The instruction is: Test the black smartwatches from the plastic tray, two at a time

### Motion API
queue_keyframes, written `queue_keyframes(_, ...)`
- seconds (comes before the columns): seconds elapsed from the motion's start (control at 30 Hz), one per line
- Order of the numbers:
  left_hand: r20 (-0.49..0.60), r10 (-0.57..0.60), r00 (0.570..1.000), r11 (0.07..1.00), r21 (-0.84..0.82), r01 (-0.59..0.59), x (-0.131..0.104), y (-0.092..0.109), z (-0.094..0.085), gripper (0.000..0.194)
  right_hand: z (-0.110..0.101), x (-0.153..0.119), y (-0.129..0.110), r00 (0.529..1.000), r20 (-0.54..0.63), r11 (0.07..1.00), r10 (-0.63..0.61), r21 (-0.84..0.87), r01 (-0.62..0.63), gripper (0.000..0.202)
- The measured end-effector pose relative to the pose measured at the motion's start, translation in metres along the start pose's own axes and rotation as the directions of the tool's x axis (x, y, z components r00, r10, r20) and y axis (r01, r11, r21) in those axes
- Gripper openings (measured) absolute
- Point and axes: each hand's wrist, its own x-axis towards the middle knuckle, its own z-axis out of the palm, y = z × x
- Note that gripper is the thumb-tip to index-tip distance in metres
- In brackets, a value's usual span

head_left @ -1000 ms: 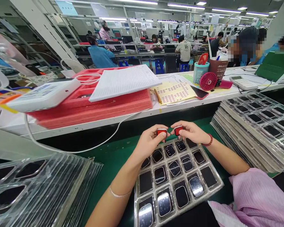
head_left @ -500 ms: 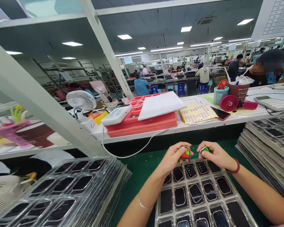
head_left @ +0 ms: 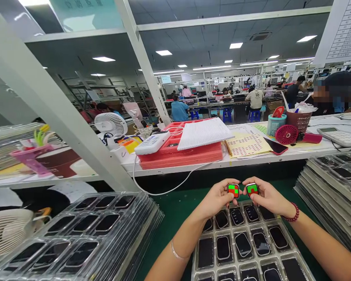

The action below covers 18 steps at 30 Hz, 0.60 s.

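My left hand (head_left: 220, 197) is closed on a smartwatch (head_left: 233, 190) without a strap, its lit screen a pattern of green and red blocks. A second strapless smartwatch (head_left: 252, 190), also lit green and red, is pinched in my right hand (head_left: 266, 197), with the thumb over its lower edge. Both watches are held side by side, a small gap apart, above the far rows of a clear plastic tray (head_left: 216, 263). Dark-screened watches (head_left: 242, 244) lie in that tray's pockets; a few show small icons. Some pockets hold only a dark lining.
Stacked trays of watches rise at the left (head_left: 128, 230) and at the right (head_left: 318, 191). Behind my hands, a shelf (head_left: 175, 169) bears a red foam block (head_left: 152, 160), a notebook (head_left: 204, 133), a phone (head_left: 276, 146) and a pink fan (head_left: 286, 134). A white cable (head_left: 163, 194) droops below its edge.
Both watches have been turned so their screens face me more fully. The blocks on the screens differ, and my hands have come slightly closer together. The camera view has shifted a little.
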Motion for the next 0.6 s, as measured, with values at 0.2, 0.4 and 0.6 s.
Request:
queue_keyframes(0.2, -0.055, 0.096, 0.994, 0.995, -0.031, -0.098, -0.0002, 0.0028, 0.0017, 0.045, -0.0004, -0.0007, 0.0023, 1.000, 0.016, 1.000, 0.007, -0.025, -0.007, 0.039)
queue_keyframes(0.4, -0.073, 0.114, 0.991, 0.993, 0.010, -0.114, -0.0007, 0.0042, 0.0041, 0.036, -0.0012, -0.0013, 0.0019, 0.999, 0.032, 0.997, 0.002, -0.072, 0.001, 0.038)
queue_keyframes(0.6, -0.078, 0.126, 0.989, 0.990, 0.069, -0.121, -0.0005, 0.0033, 0.0048, 0.034, -0.0020, -0.0013, -0.0011, 0.999, 0.044, 0.997, -0.013, -0.071, 0.016, 0.026)
